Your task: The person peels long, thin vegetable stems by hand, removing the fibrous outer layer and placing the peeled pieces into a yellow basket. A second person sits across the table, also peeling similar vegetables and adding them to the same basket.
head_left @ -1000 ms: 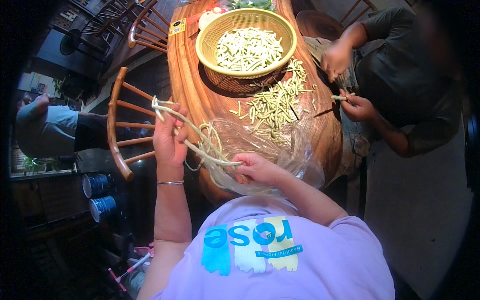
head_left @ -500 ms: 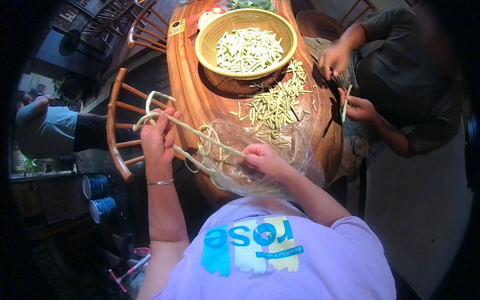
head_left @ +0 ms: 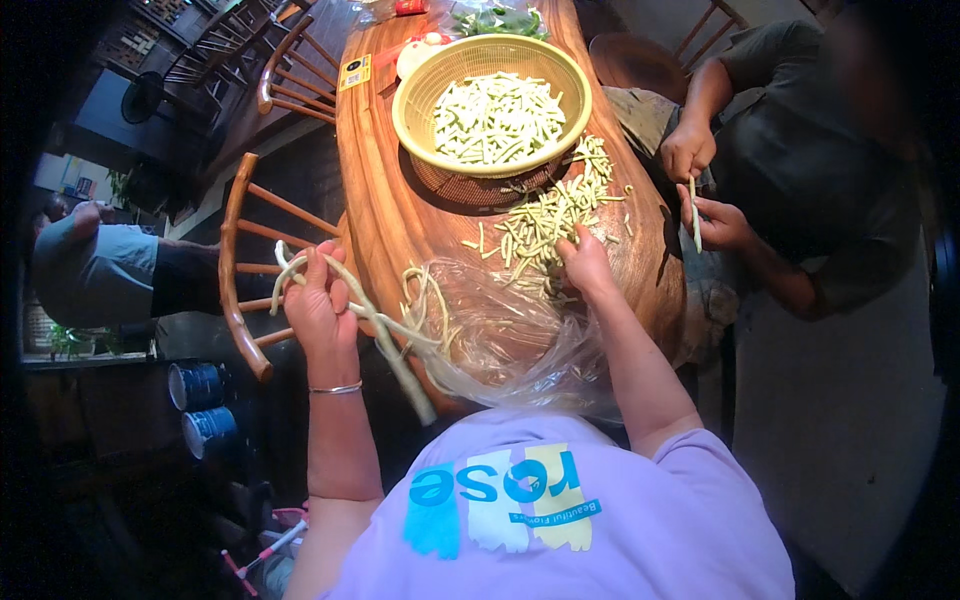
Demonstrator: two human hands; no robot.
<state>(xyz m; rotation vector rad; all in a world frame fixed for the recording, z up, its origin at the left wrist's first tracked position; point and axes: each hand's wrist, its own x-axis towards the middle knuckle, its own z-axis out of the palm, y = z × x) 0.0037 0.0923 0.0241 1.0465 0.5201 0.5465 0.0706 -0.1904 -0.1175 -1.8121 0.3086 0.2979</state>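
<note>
Raised at the left beside the table edge, my left hand (head_left: 322, 300) is closed round several long, pale green yardlong beans (head_left: 372, 318). Their ends loop over the fingers, and one thick length hangs down toward my shirt. My right hand (head_left: 587, 264) reaches over the near end of a pile of short bean pieces (head_left: 545, 215), thumb and forefinger slightly apart, with nothing plainly held between them. Between my arms a clear plastic bag (head_left: 510, 350) lies crumpled on the table's near end. A few more long beans (head_left: 430, 300) curl at its left side.
A yellow colander (head_left: 412, 140) of bean pieces stands on a woven mat (head_left: 465, 188) on the wooden table (head_left: 375, 210). Across at the right, a person's hands (head_left: 700, 190) hold a bean. Wooden chairs (head_left: 235, 270) stand at the left. Leafy greens (head_left: 500, 20) lie at the far end.
My right hand has left the stretched bean and moved forward to the pile. My left hand is slightly lower, its beans now drooping. The other person's hands have come together on a bean.
</note>
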